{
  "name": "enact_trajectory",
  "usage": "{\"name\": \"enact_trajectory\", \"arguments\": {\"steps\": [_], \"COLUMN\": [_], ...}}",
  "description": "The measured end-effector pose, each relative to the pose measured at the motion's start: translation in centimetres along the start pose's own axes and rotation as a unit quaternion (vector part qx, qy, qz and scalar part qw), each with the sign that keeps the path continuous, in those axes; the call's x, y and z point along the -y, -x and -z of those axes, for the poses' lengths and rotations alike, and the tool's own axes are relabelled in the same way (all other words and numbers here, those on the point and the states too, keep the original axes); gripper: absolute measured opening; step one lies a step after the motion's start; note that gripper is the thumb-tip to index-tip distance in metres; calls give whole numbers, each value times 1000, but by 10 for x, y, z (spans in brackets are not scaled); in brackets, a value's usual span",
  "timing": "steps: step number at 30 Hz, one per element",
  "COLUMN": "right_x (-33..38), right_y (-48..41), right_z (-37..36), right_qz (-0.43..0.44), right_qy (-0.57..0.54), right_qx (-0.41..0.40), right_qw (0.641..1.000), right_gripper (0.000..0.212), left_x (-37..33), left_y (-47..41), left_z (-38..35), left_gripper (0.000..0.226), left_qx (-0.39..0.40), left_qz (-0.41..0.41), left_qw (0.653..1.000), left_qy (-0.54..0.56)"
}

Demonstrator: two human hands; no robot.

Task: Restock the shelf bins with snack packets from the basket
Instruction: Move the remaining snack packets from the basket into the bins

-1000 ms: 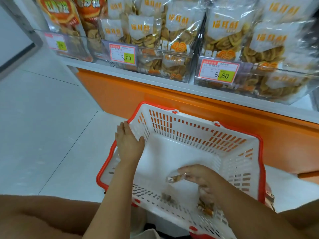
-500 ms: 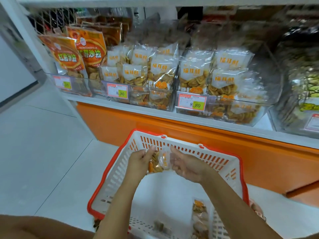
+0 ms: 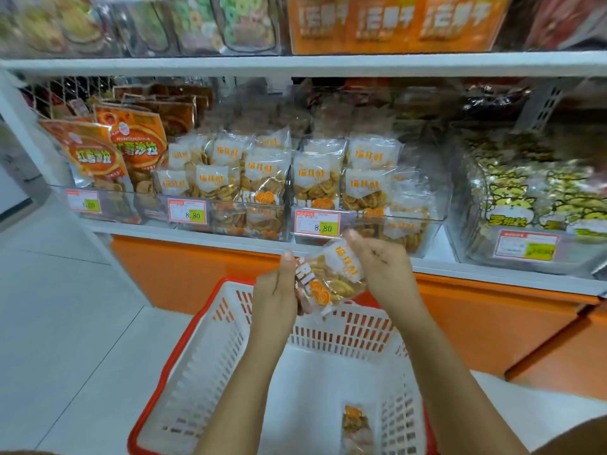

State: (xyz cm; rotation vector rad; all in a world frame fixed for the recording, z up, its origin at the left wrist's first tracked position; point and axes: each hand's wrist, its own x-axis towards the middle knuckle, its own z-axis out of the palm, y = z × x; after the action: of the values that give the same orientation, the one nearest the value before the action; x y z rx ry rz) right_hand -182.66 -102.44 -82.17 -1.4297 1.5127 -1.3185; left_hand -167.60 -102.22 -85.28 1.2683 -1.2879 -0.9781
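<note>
A clear snack packet [image 3: 331,277] of yellow biscuits with an orange-lettered white label is held in both hands above the far rim of the white and red basket [image 3: 210,349]. My left hand [image 3: 279,287] grips its left edge, my right hand [image 3: 377,261] its upper right. The packet hangs just below and in front of the clear shelf bin [image 3: 423,224] filled with the same packets. Another packet [image 3: 354,425] lies at the basket's bottom, near its right wall.
A second bin [image 3: 226,221] of the same biscuits stands to the left, then orange bags [image 3: 134,149]. A bin of yellow-printed packets [image 3: 525,198] is at right. Another shelf [image 3: 295,64] runs overhead. The orange shelf base [image 3: 476,316] is behind the basket; pale floor at left.
My right hand took a packet from the basket bottom, my left hand joined it, and both lifted the packet up toward the bins. My view tilted upward.
</note>
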Motion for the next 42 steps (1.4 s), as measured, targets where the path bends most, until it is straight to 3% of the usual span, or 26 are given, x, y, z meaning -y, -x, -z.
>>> {"name": "enact_trajectory", "arguments": {"steps": [2,5,8,11,14,18,21,24,31,34,38,42], "right_x": [9,16,22,27,28,29,29,26,37,44,39,32], "right_y": [0,-2,2,6,-3,-32,-68,-113,-196,-217,-242,-262], "right_z": [15,38,57,68,85,116,132,137,131,127,124,127], "right_qz": [-27,-70,-82,-77,-77,-82,-74,-72,-65,-45,-85,-61], "right_qy": [-65,-118,-128,-146,-144,-143,-83,-25,231,283,330,362], "right_qx": [-32,-104,-72,-50,-99,-190,-218,-228,-237,-236,-222,-191], "right_qw": [997,985,986,985,982,968,970,971,941,929,914,910], "right_gripper": [47,48,62,35,21,24,23,27,26,30,44,38], "left_x": [-11,-28,-43,-56,-68,-75,-74,-69,-43,-39,-33,-27], "left_y": [-2,-12,-24,-34,-49,-81,-100,-107,-106,-107,-110,-111], "left_z": [-12,-31,-51,-72,-89,-94,-93,-92,-84,-85,-88,-92], "left_gripper": [70,65,68,63,62,34,26,28,29,26,27,30], "left_qx": [35,13,-31,-8,63,67,44,43,67,53,34,16], "left_qz": [2,-17,-76,-127,-132,-181,-196,-222,-278,-292,-330,-377], "left_qw": [999,1000,997,992,989,963,932,912,913,916,908,890], "left_qy": [16,6,5,3,-10,-188,-301,-341,-289,-271,-255,-256]}}
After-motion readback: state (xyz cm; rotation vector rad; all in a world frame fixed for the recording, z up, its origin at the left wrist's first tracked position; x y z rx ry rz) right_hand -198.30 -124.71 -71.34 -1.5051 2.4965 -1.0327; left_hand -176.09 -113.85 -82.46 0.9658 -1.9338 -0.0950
